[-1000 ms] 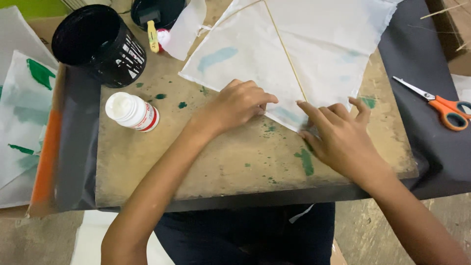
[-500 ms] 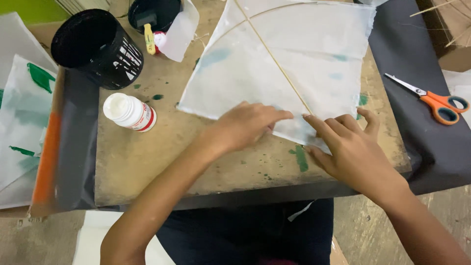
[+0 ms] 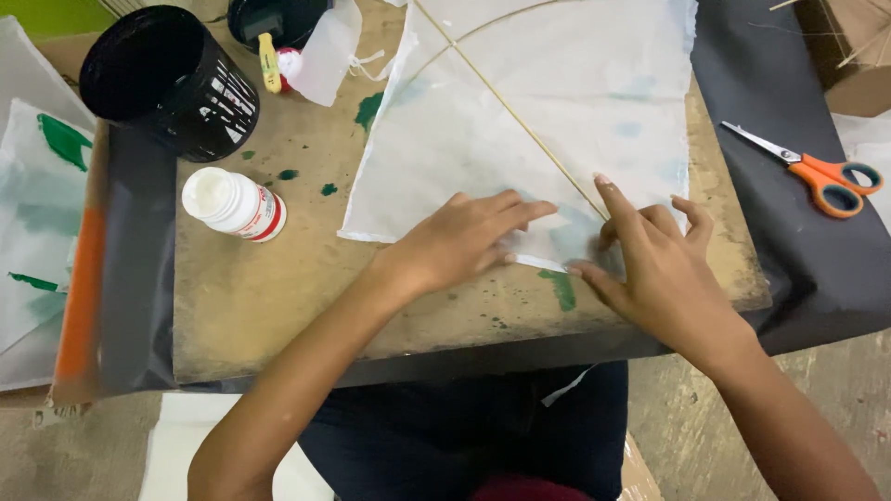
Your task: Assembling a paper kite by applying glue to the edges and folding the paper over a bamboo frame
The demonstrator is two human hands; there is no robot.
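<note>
White tissue kite sheet lies flat on the worn wooden table, its near corner pointing toward the person. A thin bamboo stick runs diagonally across it down to that corner; a curved stick arcs across the upper part.

Left hand: palm down, fingers stretched out and close together, pressing flat on the paper's lower edge. Grips nothing.

Right hand: fingers spread, index fingertip touching the stick's lower end, thumb on a folded strip at the paper's edge. Open, pressing, not clamped.

Green paint smears on the table near the hands. White glue bottle lies on its side, left of the sheet. Black mesh cup behind it. Orange-handled scissors on dark cloth, well apart to the right.
</note>
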